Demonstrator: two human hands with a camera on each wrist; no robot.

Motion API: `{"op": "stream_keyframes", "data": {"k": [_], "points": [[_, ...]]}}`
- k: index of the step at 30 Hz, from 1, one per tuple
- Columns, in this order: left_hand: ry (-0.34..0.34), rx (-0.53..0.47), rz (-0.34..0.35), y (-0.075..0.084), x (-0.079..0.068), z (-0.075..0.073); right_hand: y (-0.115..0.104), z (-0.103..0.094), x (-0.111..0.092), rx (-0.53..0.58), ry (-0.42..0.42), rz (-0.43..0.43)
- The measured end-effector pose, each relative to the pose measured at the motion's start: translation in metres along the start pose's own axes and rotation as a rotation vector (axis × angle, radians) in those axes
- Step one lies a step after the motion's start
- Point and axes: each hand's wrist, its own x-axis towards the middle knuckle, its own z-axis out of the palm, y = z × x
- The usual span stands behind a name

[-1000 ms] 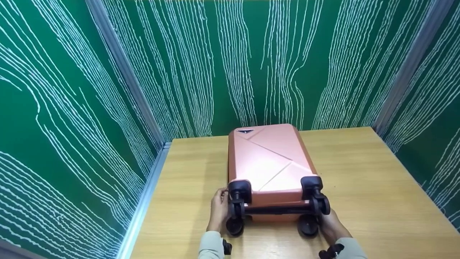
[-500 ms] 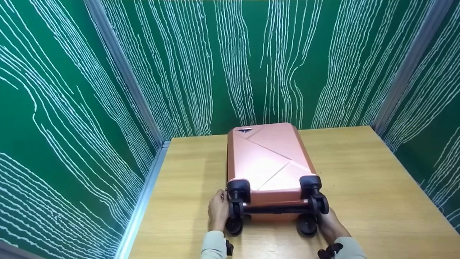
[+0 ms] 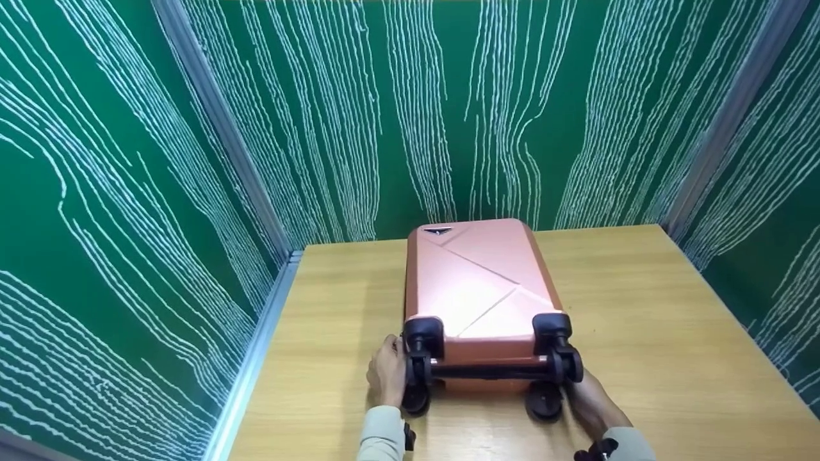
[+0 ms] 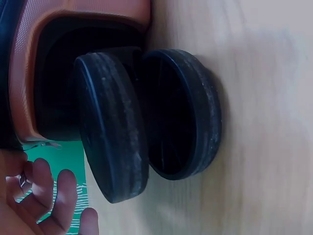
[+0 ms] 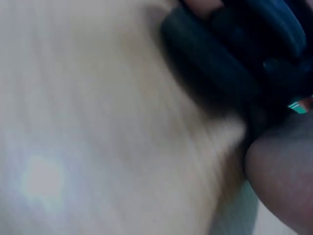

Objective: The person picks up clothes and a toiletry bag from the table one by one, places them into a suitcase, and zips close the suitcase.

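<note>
A rose-pink hard-shell suitcase (image 3: pixel 480 275) lies flat on the table, its black wheels (image 3: pixel 544 401) facing me. My left hand (image 3: pixel 387 371) is at its left side, just behind the near wheel. In the left wrist view its fingers (image 4: pixel 66 191) are bent, and a small metallic zipper pull (image 4: pixel 22 179) shows between thumb and forefinger at the seam. My right hand (image 3: pixel 589 400) reaches in beside the right-hand wheels; its fingers are hidden behind them, so I cannot tell what they grip. The right wrist view is blurred, showing a dark wheel (image 5: pixel 205 58) beside the hand.
The wooden table (image 3: pixel 333 307) extends on both sides of the suitcase. Green panels (image 3: pixel 410 128) with white wavy lines enclose it at the back and sides, framed by metal posts (image 3: pixel 224 121). A black strap device (image 3: pixel 596 450) sits on the right wrist.
My left hand has shifted slightly left along the suitcase's side. The suitcase's wheeled end has edged a little left. My right hand stays beside the wheels.
</note>
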Motion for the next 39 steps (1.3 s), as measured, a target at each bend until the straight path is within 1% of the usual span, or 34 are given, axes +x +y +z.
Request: {"op": "stream_keyframes", "data": {"k": [2, 4, 8, 10, 12, 14, 15, 16, 18, 20, 22, 23, 25, 26, 27, 30, 32, 33, 35, 37, 39], "points": [[0.011, 0.012, -0.008, -0.001, 0.003, 0.0, 0.001, -0.001, -0.001, -0.039, -0.028, -0.009], [0.019, 0.02, -0.004, -0.002, 0.006, 0.0, 0.001, -0.002, -0.001, -0.043, -0.037, -0.026], [0.025, 0.031, 0.006, -0.001, 0.012, 0.001, -0.001, -0.002, -0.004, 0.024, -0.059, -0.101], [0.025, 0.035, 0.012, 0.001, 0.014, 0.002, -0.003, -0.001, -0.007, 0.039, -0.037, -0.145], [0.022, 0.036, 0.013, 0.001, 0.014, 0.003, -0.005, 0.0, -0.01, 0.016, 0.004, -0.19], [0.024, 0.037, 0.02, 0.002, 0.015, 0.004, -0.007, 0.002, -0.014, -0.018, 0.059, -0.226], [0.027, 0.032, 0.025, 0.002, 0.015, 0.004, -0.007, 0.002, -0.017, -0.033, 0.072, -0.238], [0.031, 0.028, 0.03, 0.002, 0.016, 0.005, -0.007, 0.002, -0.019, -0.067, 0.077, -0.27], [0.041, 0.022, 0.04, 0.002, 0.017, 0.004, -0.007, 0.003, -0.023, -0.131, 0.061, -0.324], [0.049, 0.021, 0.044, 0.002, 0.018, 0.004, -0.006, 0.006, -0.027, -0.236, 0.034, -0.41], [0.054, 0.022, 0.043, 0.001, 0.02, 0.004, -0.004, 0.012, -0.03, -0.355, 0.036, -0.526], [0.055, 0.021, 0.044, 0.001, 0.021, 0.004, -0.004, 0.016, -0.03, -0.397, 0.053, -0.565], [0.046, 0.022, 0.035, 0.0, 0.021, 0.005, -0.002, 0.026, -0.029, -0.468, 0.133, -0.653], [0.038, 0.018, 0.029, -0.001, 0.021, 0.005, -0.001, 0.031, -0.029, -0.447, 0.161, -0.678], [0.03, 0.017, 0.025, -0.001, 0.021, 0.006, 0.0, 0.036, -0.028, -0.45, 0.209, -0.709], [0.017, 0.024, 0.011, -0.002, 0.018, 0.007, 0.007, 0.046, -0.027, -0.496, 0.361, -0.765], [0.028, 0.032, 0.017, -0.001, 0.017, 0.007, 0.012, 0.048, -0.027, -0.526, 0.415, -0.786], [0.033, 0.034, 0.017, 0.0, 0.017, 0.006, 0.013, 0.048, -0.027, -0.583, 0.461, -0.791], [0.043, 0.036, 0.02, 0.002, 0.015, 0.005, 0.016, 0.048, -0.026, -0.616, 0.488, -0.801], [0.052, 0.039, 0.024, 0.004, 0.013, 0.004, 0.018, 0.047, -0.024, -0.601, 0.48, -0.803], [0.048, 0.048, 0.026, 0.005, 0.011, 0.004, 0.022, 0.046, -0.024, -0.594, 0.494, -0.798]]}}
